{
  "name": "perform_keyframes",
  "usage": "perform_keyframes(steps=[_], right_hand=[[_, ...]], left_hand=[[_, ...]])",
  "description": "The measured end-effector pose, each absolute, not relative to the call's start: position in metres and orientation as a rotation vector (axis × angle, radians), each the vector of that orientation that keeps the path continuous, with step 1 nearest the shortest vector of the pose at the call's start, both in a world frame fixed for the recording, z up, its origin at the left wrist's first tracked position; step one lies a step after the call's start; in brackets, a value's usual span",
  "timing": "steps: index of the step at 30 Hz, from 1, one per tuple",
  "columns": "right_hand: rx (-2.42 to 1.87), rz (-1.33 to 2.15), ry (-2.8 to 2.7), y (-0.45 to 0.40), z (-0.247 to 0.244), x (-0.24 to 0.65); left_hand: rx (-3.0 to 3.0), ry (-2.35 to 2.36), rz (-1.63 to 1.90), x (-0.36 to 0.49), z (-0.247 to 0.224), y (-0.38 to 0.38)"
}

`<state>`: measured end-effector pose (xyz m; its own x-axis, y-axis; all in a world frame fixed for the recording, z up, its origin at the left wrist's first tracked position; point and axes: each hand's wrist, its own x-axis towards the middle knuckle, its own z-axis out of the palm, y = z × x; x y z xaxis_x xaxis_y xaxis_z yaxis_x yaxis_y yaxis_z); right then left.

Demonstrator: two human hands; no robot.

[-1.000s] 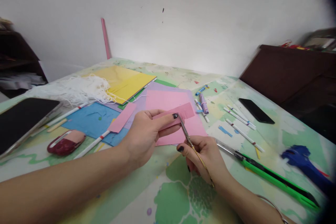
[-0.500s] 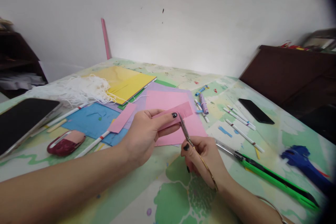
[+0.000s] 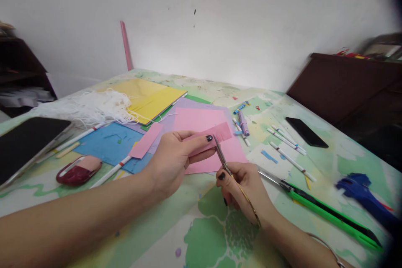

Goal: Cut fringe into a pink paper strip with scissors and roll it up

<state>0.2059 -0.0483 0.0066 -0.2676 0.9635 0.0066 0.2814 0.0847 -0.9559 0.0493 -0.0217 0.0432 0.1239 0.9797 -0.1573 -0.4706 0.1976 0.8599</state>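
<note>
My left hand [image 3: 176, 159] pinches a pink paper strip [image 3: 222, 132] between thumb and fingers. Fine slits show along the lower edge of the strip's right part. My right hand [image 3: 243, 188] is closed around small scissors [image 3: 223, 161], whose blades point up at the strip's lower edge, just right of my left fingertips. Beneath the strip lies a larger pink sheet [image 3: 201, 115] on a lilac sheet. Left of my left hand, another pink strip [image 3: 146, 141] is attached to a white stick [image 3: 110, 173].
A green cutter [image 3: 333, 213] lies right of my right hand, with a blue tool [image 3: 364, 197] beyond it. Around the table are a black phone [image 3: 306, 132], white sticks [image 3: 292, 161], white yarn [image 3: 91, 106], yellow sheets [image 3: 153, 96], a blue sheet [image 3: 108, 144] and a dark tablet [image 3: 28, 146].
The slits at the strip's right part look more spread, and its right end has shifted slightly. Both hands keep nearly the same place and hold.
</note>
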Motion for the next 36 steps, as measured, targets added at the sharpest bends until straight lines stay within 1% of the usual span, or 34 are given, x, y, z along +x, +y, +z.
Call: perform_keyframes(steps=[36], right_hand=[[-1.331,1.227,-1.593,-0.0461,0.0080,0.2026]], left_hand=[[0.746,0.873,1.210,0.0477,0.0432,-0.0222]])
